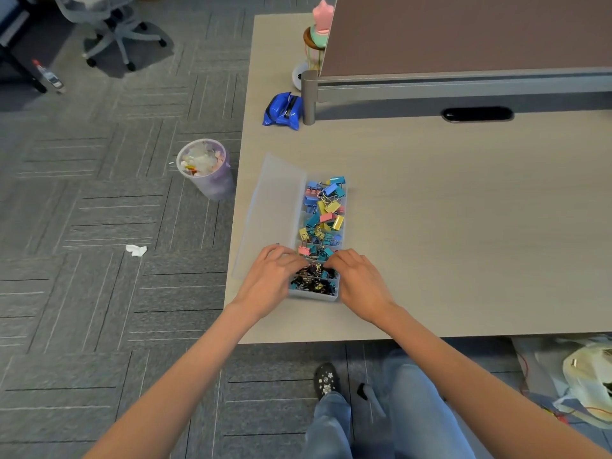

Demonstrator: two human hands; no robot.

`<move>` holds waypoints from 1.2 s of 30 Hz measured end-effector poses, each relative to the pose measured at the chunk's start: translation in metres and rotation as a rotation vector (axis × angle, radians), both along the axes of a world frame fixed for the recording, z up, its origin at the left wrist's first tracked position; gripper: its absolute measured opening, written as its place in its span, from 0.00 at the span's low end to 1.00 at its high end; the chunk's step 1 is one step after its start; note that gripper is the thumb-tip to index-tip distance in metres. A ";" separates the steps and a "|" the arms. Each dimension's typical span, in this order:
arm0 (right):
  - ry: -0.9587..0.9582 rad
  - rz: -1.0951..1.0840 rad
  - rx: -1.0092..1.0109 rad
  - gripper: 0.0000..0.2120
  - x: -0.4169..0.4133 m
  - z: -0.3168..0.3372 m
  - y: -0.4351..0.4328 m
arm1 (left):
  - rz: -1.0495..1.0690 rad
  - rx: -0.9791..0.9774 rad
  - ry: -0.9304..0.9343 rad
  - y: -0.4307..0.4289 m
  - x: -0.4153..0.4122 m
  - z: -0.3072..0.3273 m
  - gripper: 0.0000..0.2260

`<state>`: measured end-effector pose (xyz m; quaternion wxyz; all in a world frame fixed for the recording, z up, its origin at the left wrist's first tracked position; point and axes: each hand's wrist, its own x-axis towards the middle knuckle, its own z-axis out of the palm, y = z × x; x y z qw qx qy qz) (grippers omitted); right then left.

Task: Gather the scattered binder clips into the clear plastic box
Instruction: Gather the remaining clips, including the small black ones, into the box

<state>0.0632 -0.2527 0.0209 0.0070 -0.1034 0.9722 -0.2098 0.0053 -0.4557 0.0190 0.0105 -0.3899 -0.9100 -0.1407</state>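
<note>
A long clear plastic box (341,207) lies on the desk with its lid (271,207) folded open to the left. Its far compartments hold several blue, teal, yellow and pink binder clips (326,207). The near compartments hold small dark binder clips (314,283). My left hand (271,276) sits at the box's near left side, fingers bent over the small clips. My right hand (361,279) mirrors it on the right, its fingertips meeting the left's above those clips. Whether either hand pinches a clip is hidden by the fingers.
The beige desk (447,226) carries a blue pouch (283,111) and a pink-and-green figure (319,31) by the partition (463,84). On the carpet to the left stand a waste bin (207,167) and an office chair (112,28), with a paper scrap (135,250) nearby.
</note>
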 end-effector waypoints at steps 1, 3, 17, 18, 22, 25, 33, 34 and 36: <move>0.001 -0.025 -0.023 0.22 -0.003 0.002 0.000 | 0.028 0.034 -0.025 0.000 -0.002 0.003 0.23; -0.002 -0.071 -0.050 0.22 -0.009 0.007 0.001 | 0.088 0.093 -0.037 -0.003 -0.008 0.008 0.25; -0.162 -0.432 -0.523 0.17 -0.039 0.014 0.012 | 0.825 0.456 -0.536 -0.012 -0.032 0.030 0.23; -0.158 -0.438 -0.545 0.16 -0.040 0.015 0.013 | 0.838 0.482 -0.545 -0.011 -0.032 0.033 0.21; -0.148 -0.467 -0.642 0.15 -0.046 0.020 0.018 | 0.856 0.565 -0.551 -0.009 -0.032 0.040 0.18; -0.154 -0.483 -0.671 0.13 -0.049 0.022 0.024 | 0.824 0.589 -0.515 -0.006 -0.031 0.045 0.16; -0.347 -0.545 -0.767 0.13 -0.051 0.014 0.042 | 0.693 0.748 -0.513 0.028 -0.027 0.055 0.05; -0.358 -0.558 -0.800 0.13 -0.053 0.014 0.044 | 0.660 0.759 -0.541 0.034 -0.027 0.054 0.03; -0.367 -0.577 -0.846 0.13 -0.057 0.015 0.048 | 0.582 0.767 -0.594 0.048 -0.025 0.053 0.03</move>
